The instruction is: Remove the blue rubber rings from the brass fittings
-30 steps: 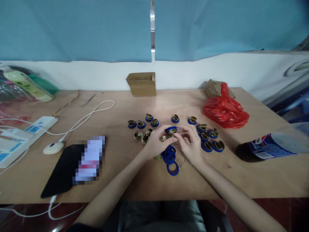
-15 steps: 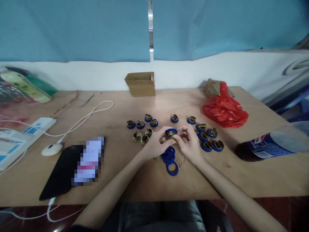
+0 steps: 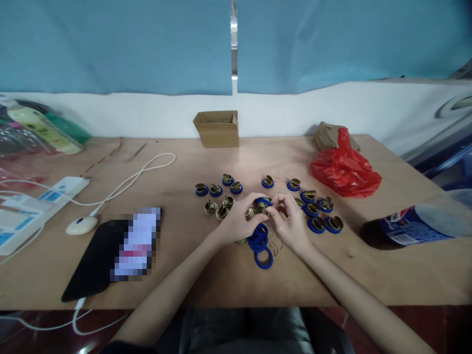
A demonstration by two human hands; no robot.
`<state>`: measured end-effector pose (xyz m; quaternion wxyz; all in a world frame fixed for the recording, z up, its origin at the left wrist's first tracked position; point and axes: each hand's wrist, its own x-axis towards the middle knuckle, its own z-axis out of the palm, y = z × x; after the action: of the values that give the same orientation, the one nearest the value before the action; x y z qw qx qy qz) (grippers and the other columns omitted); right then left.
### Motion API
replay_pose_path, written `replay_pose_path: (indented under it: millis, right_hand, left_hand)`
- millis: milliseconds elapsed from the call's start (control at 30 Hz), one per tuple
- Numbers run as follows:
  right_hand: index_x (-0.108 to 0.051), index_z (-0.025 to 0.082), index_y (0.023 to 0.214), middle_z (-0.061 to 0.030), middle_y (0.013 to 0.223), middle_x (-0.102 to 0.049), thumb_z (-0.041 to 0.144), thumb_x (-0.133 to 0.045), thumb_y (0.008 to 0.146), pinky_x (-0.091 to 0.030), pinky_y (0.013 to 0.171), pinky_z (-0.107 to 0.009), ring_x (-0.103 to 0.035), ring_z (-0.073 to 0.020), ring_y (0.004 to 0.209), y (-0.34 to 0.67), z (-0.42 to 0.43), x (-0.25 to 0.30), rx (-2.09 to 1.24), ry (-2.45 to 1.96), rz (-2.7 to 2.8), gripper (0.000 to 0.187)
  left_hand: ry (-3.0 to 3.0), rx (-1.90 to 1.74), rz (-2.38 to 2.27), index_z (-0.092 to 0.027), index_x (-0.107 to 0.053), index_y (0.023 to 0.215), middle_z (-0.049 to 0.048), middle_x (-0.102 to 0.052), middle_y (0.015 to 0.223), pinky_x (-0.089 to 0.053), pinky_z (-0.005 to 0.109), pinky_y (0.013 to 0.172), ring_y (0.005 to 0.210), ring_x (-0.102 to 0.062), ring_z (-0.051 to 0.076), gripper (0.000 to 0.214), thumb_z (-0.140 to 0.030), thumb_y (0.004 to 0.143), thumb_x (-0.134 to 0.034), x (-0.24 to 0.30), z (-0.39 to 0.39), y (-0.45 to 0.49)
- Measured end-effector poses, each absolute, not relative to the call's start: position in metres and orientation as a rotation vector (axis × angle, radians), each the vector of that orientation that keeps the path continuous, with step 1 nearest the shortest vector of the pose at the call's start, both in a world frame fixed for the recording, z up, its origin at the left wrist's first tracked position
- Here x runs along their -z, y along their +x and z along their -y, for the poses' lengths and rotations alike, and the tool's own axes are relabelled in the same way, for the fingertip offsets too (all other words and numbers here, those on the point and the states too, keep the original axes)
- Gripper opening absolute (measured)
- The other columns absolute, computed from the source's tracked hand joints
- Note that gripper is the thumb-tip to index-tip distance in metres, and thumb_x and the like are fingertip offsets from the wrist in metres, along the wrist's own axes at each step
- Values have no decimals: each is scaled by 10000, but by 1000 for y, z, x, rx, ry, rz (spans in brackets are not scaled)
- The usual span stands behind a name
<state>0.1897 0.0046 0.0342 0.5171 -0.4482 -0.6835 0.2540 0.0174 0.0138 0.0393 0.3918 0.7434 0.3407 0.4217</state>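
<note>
Between my two hands is a round brass-coloured metal piece with a blue ring (image 3: 262, 202) around it. My left hand (image 3: 239, 219) pinches it from the left, thumb and fingertips closed on its edge. From the right, the curled fingers of my right hand (image 3: 289, 221) press on the same piece. Just below my hands lies a pile of loose blue rings (image 3: 264, 257), with thin wire rings (image 3: 276, 242) beside it. Brass pieces without blue rings (image 3: 211, 207) lie left of my left hand. Several blue-ringed brass pieces (image 3: 317, 224) sit to the right, others (image 3: 215, 190) farther back.
A small open cardboard box (image 3: 218, 130) stands at the back. At right are a red plastic bag (image 3: 346, 169), a brown paper package (image 3: 324, 136) and a cola bottle (image 3: 405, 226) on its side. A phone (image 3: 136, 243), black pad (image 3: 92, 265), cables and power strip (image 3: 62, 191) occupy the left.
The view has shifted slightly. Both hands keep hold of the blue-ringed brass piece, which is tilted a little differently between the fingers.
</note>
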Motion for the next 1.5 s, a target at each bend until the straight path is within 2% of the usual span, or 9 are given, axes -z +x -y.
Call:
replay_pose_path:
  millis: [333, 500, 633, 800, 967, 1100, 1233, 1400, 1500]
  right_hand:
    - [-519, 225, 884, -10, 836, -540, 194, -570, 931, -442, 625, -287, -531, -163, 727, 186, 0, -36, -500, -1057, 1726, 76]
    - [-525, 223, 879, -9, 829, -541, 225, -586, 943, -459, 637, -287, -541, -158, 727, 188, 0, -37, -483, -1056, 1752, 89]
    - [-552, 224, 882, -12, 829, -565, 241, -560, 967, -477, 656, -291, -563, -156, 732, 193, -1, -45, -485, -1062, 1767, 87]
    - [-558, 233, 994, -9, 836, -575, 316, -575, 959, -482, 612, -277, -567, -154, 715, 193, -3, -48, -739, -1086, 1549, 92]
    - [-584, 218, 873, -2, 809, -560, 425, -650, 896, -476, 587, -269, -542, -142, 674, 195, -9, -49, -982, -1103, 1454, 218]
    - [-600, 224, 925, 1, 827, -572, 484, -693, 848, -477, 551, -267, -533, -140, 646, 196, -12, -50, -1129, -1110, 1364, 287]
    - [-615, 207, 821, 24, 673, -535, 505, -650, 889, -454, 552, -264, -499, -129, 580, 197, -10, -51, -1193, -1117, 1394, 307]
    - [-599, 208, 800, 21, 675, -559, 519, -661, 886, -463, 564, -261, -525, -132, 596, 197, -9, -52, -1202, -1073, 1331, 329]
    - [-583, 214, 803, 27, 659, -551, 548, -668, 873, -463, 550, -262, -524, -133, 581, 196, -8, -52, -1191, -1079, 1316, 351]
  left_hand:
    - [1878, -1129, -843, -205, -517, 1198, 98, -647, 1136, -534, 387, 945, 1064, -653, 237, 320, -179, 889, -597, -31, -16, 18]
    - [1820, -1158, -870, -194, -509, 1184, 113, -632, 1139, -532, 409, 970, 1089, -647, 251, 306, -200, 894, -605, -26, -17, 21]
    - [1686, -1199, -821, -180, -512, 1184, 123, -643, 1146, -538, 389, 966, 1099, -649, 237, 243, -228, 947, -538, -27, -18, 24]
    - [1606, -1201, -748, -183, -531, 1222, 129, -655, 1199, -565, 349, 920, 1113, -657, 225, 253, -299, 1005, -470, -26, -18, 26]
    - [1617, -1226, -753, -193, -517, 1255, 126, -638, 1258, -529, 365, 1012, 1197, -624, 217, 265, -280, 1008, -472, -24, -17, 27]
    - [1709, -1208, -790, -200, -528, 1283, 119, -635, 1273, -507, 385, 1049, 1214, -614, 216, 288, -265, 1017, -438, -28, -16, 25]
    - [1836, -1174, -883, -209, -554, 1318, 107, -644, 1291, -480, 409, 1081, 1198, -619, 223, 329, -261, 1019, -428, -34, -15, 22]
    - [1678, -1194, -936, -206, -574, 1312, 106, -650, 1306, -567, 366, 951, 1165, -648, 226, 333, -281, 1011, -455, -36, -14, 25]
    - [1602, -1199, -907, -205, -573, 1287, 106, -667, 1268, -577, 344, 920, 1130, -666, 218, 331, -281, 965, -553, -35, -13, 27]
